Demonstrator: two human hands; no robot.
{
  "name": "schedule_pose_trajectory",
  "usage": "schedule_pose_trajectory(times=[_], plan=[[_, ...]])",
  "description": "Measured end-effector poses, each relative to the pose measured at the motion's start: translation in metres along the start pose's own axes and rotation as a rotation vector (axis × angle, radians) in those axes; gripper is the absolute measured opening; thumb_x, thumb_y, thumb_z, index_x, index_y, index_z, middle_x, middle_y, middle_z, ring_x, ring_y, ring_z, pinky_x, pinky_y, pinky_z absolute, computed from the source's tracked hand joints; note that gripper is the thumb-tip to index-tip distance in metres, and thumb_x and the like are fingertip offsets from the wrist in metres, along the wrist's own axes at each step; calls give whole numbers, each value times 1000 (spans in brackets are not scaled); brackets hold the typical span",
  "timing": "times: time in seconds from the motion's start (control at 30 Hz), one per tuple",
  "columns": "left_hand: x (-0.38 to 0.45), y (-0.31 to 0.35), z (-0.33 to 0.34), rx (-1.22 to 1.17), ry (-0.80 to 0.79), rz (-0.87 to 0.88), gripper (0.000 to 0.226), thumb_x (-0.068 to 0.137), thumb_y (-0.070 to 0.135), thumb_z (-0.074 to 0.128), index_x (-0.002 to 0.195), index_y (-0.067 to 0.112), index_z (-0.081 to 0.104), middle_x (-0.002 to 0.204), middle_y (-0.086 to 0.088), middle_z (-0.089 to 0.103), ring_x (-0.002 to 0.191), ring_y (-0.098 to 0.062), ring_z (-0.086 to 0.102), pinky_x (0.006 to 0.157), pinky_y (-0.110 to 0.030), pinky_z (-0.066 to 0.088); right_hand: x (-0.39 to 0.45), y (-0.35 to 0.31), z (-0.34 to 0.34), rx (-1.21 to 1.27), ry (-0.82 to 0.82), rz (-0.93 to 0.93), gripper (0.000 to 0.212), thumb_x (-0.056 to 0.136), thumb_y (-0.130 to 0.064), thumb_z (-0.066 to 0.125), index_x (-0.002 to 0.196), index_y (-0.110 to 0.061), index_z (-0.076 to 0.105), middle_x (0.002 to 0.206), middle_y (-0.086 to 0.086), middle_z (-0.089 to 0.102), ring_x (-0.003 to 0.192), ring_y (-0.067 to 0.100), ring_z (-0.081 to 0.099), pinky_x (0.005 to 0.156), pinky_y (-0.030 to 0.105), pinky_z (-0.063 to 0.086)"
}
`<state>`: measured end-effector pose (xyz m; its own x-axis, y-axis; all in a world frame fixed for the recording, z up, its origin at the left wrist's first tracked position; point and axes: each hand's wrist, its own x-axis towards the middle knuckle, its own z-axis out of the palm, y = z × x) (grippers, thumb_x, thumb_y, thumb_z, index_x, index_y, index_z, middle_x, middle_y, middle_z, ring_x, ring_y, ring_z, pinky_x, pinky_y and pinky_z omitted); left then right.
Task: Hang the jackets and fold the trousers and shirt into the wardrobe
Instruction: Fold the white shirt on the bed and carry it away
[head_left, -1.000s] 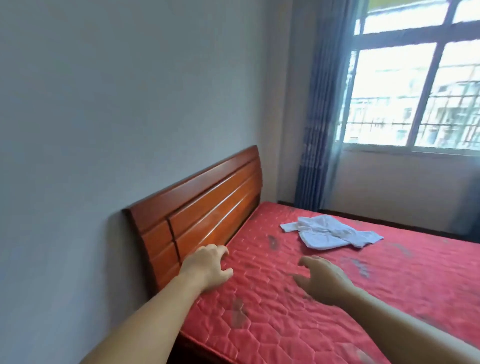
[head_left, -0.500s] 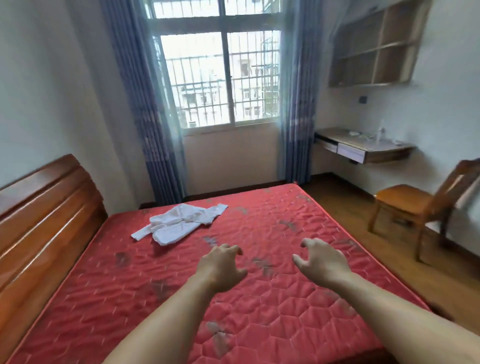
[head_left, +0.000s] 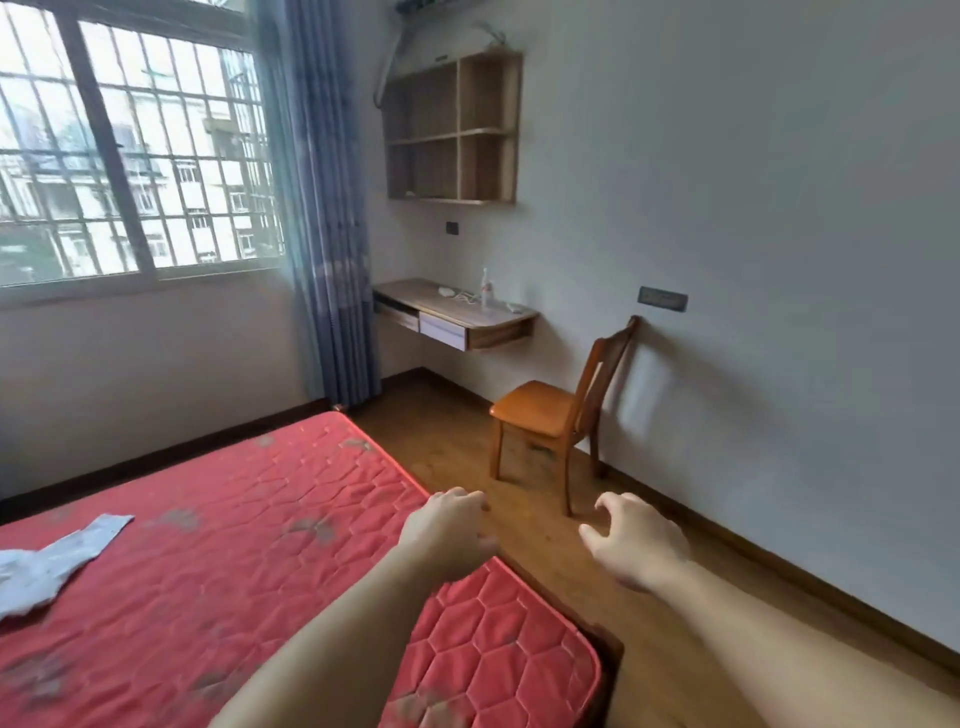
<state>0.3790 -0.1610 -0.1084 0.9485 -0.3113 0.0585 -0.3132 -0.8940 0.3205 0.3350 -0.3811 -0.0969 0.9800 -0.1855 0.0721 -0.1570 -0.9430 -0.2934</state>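
The shirt (head_left: 49, 561) is white and lies crumpled at the left edge of the view on the red quilted mattress (head_left: 249, 525). One flat strip of its cloth, a sleeve or a hem, reaches toward the middle of the bed, and the rest bunches in soft folds and runs out of the picture. The mattress has a stitched hexagon pattern and several dull grey stains.

Both of the person's bare forearms stretch forward from the bottom of the view. The left hand (head_left: 447, 530) hovers over the near right edge of the mattress, fingers loosely curled and holding nothing. The right hand (head_left: 631, 540) hangs over the wooden floor (head_left: 691, 670) beside the bed, fingers spread and bent like a claw, also empty. Both hands are well apart from the shirt.

A wooden chair (head_left: 558, 410) stands against the right wall. Beyond it a wall-mounted desk (head_left: 457, 317) carries a bottle (head_left: 485, 291) and a few small items too blurred to name. An open shelf unit (head_left: 452, 127) hangs above the desk. A blue curtain (head_left: 327, 208) hangs beside the barred window (head_left: 130, 156).
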Motion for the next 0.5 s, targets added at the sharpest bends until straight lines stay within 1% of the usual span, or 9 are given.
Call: schedule_pose_trajectory(times=[0.07, 0.17, 0.27, 0.4, 0.5], plan=[[56, 18, 7, -5, -17, 41, 52, 81, 48, 57, 130, 32, 54, 127, 7, 55, 118, -17, 51, 88, -34, 50, 39, 23, -11, -6, 39, 45, 48, 92, -52, 50, 131, -25, 53, 131, -5, 56, 112, 17, 58, 88, 32, 49], [133, 49, 20, -9, -25, 84, 52, 81, 48, 58, 131, 33, 52, 128, 8, 54, 119, -16, 50, 85, -31, 47, 93, 60, -26, 2, 68, 105, 48, 93, -50, 50, 134, -25, 51, 133, -4, 55, 113, 17, 58, 87, 31, 50], [204, 84, 38, 0, -12, 125, 54, 83, 50, 58, 134, 34, 50, 131, 8, 54, 121, -16, 50, 86, -31, 49, 146, 102, -34, -1, 88, 141, 46, 94, -50, 50, 133, -25, 51, 131, -5, 56, 110, 16, 59, 77, 25, 46], [290, 130, 69, -15, 11, 137, 48, 84, 49, 61, 129, 34, 54, 126, 9, 57, 115, -14, 54, 84, -29, 55, 224, 169, -36, 13, 83, 132, 45, 94, -49, 49, 133, -25, 51, 131, -6, 55, 112, 15, 58, 75, 23, 40], [353, 166, 92, -1, 45, 100, 43, 86, 49, 60, 126, 34, 55, 121, 9, 59, 109, -12, 55, 76, -23, 54, 289, 225, -37, 10, 78, 99, 46, 94, -49, 48, 134, -25, 50, 131, -6, 55, 113, 16, 58, 74, 24, 39]])
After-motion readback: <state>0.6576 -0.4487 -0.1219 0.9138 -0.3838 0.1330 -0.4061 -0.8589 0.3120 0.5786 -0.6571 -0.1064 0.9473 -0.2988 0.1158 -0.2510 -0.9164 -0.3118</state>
